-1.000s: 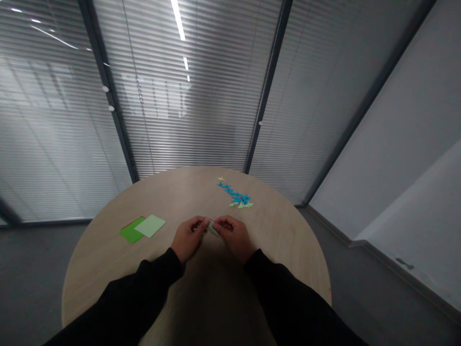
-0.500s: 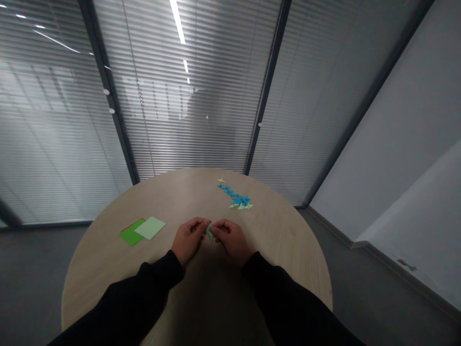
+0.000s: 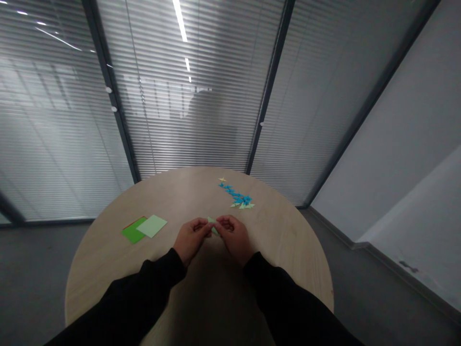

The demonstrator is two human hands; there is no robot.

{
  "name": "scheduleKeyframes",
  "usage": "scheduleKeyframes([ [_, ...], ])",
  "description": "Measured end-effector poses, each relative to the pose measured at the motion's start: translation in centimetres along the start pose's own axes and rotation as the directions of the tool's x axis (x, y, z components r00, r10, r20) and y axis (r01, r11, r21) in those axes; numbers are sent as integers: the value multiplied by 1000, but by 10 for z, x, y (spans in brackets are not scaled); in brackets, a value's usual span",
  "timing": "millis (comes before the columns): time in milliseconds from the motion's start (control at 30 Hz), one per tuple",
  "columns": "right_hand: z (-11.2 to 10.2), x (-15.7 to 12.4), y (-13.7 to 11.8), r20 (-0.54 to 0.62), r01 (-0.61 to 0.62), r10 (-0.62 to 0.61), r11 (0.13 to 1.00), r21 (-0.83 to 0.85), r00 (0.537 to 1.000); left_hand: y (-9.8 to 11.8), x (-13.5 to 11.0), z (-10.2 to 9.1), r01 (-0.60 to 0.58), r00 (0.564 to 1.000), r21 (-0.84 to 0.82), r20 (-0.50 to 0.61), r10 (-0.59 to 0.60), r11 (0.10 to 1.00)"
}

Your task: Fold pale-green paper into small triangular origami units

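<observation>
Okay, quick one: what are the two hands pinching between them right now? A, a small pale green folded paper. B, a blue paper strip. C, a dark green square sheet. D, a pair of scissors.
A: the left hand and the right hand meet at the fingertips on a small pale green folded paper.

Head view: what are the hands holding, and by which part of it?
A small pale green paper, pinched from both sides by the left hand and right hand; the exact hold is too small to tell.
</observation>
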State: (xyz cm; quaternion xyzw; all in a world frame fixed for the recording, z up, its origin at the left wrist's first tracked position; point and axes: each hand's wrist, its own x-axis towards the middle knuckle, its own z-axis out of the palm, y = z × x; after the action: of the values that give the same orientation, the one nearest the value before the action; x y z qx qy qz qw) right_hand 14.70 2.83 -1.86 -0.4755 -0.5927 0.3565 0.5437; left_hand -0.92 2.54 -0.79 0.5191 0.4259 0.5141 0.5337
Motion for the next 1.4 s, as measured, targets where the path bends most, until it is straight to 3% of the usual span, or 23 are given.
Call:
scheduleKeyframes([
  [167,-3,-4,-8,-4,243,-259,908,-340,966,-2,-1,1,9,999,38,-33,-7,999],
  [333,-4,-4,-14,57,334,-354,799,-500,934,-2,-2,2,-19,999,16,-39,19,1000],
  [467,-2,-4,-15,66,346,-368,777,-526,928,-2,-2,3,-35,997,31,-62,37,999],
  [700,1,-4,-13,-7,247,-282,851,-464,959,1,-5,7,-104,987,216,-94,127,971],
  [867,0,-4,-15,-42,217,-272,845,-488,961,3,-7,11,-117,990,144,-66,127,983],
  [967,0,-4,-15,-12,259,-318,792,-553,948,1,-6,10,-82,992,80,-87,88,993],
  [1167,3,-4,-11,131,424,-469,600,-679,873,-2,-4,8,-48,992,30,-118,52,998],
  [1400,3,-5,-12,159,448,-500,535,-717,851,-10,-1,8,-17,992,-129,-124,1,992],
])
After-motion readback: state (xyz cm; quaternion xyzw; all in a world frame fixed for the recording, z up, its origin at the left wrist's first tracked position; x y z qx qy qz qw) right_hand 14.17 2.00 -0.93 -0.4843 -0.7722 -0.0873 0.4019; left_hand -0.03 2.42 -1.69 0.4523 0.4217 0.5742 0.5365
